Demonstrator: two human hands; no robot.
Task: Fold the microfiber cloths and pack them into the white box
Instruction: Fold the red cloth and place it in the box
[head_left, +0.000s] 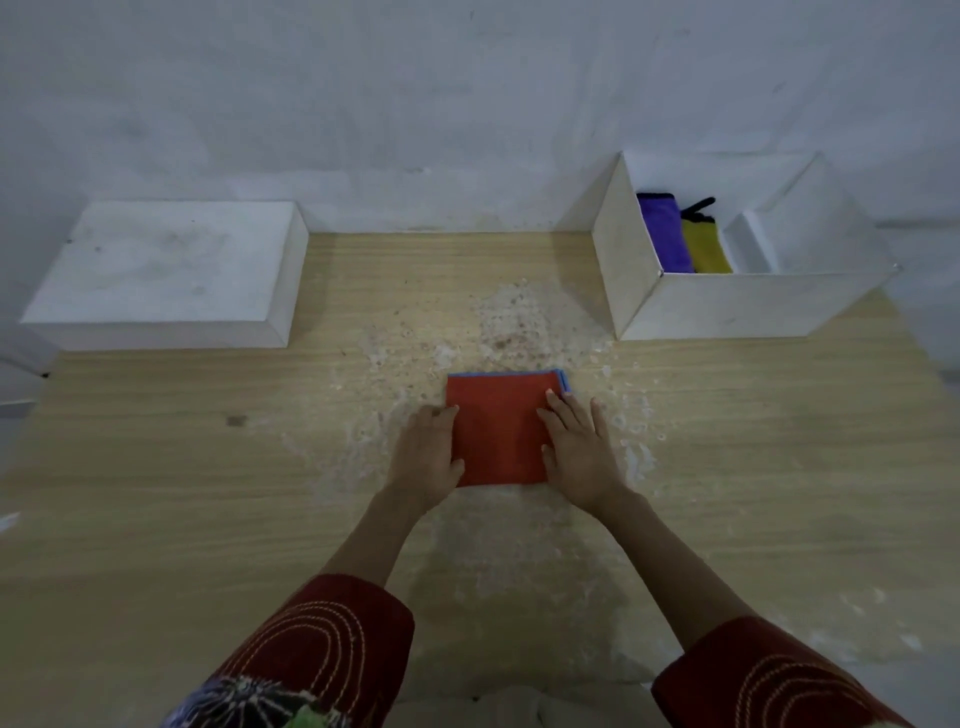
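Already packed: purple cloth (662, 234) and yellow cloth (705, 247) upright in white box (727, 306). Left to pack: folded red cloth (498, 431) on surface (208, 493), flattened by left hand (428, 452) and right hand (579, 449), fingers extended, close together.

The lower corners of the orange cloth (498, 431) are covered by the left hand (428, 457) and the right hand (579, 457). Only a thin blue edge of its underside is seen. The 2 cloths in the white box (727, 306), purple (662, 234) and yellow (704, 247), are partly hidden by its walls. Both sleeves (332, 660) are cut off by the bottom edge.
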